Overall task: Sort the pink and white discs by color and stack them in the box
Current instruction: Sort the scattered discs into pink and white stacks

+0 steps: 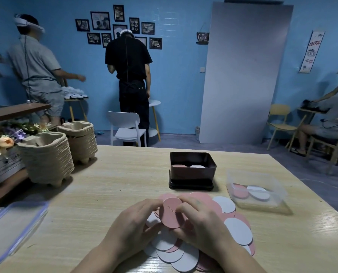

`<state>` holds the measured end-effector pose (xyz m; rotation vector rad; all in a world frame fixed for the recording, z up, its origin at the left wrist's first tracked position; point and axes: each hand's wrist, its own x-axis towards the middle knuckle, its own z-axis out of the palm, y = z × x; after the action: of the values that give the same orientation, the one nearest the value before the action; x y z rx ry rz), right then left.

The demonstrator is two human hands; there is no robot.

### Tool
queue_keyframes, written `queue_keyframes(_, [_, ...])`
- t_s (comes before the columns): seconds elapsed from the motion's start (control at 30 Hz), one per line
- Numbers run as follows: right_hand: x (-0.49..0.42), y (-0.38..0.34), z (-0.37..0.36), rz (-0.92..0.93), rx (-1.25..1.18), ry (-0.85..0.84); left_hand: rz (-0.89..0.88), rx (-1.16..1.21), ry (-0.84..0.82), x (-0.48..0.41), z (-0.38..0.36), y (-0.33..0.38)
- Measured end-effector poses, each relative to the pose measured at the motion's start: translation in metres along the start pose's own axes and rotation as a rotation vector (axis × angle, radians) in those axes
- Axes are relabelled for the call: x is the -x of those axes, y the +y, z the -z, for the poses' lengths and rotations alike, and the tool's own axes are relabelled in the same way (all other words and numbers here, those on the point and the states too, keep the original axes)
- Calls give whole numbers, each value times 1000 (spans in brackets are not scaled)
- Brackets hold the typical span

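Two pulp tray stacks (46,160) upper left, clear plastic tub (262,179) right. Left hand (133,223) and right hand (201,221) pinch one round pink disc (171,212).

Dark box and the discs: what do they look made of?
The dark box is likely a metal tin, from the soft sheen, thin walls and rounded corners; hard plastic is possible. The pink disc is thin, flat and matte, with faint pressed lettering; probably card or absorbent paperboard. The white discs seem the same thin matte sheet.
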<state>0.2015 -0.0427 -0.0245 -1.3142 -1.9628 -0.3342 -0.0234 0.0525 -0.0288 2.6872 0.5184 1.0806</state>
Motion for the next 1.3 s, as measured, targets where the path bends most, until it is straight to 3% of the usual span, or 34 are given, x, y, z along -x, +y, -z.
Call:
queue_keyframes(0.37, [21,-5,27,-97,42,-44,-31,-102,-207,5,5,4])
queue_keyframes(0.63, [34,-5,32,-199,-25,-67,19,-26,-85,13,11,13])
queue_keyframes(0.83, [32,-5,24,-176,0,-63,-45,-35,72,4,4,19])
queue_keyframes(1.3, [33,-4,17,-114,-28,-40,-188,29,-6,-18,-24,29])
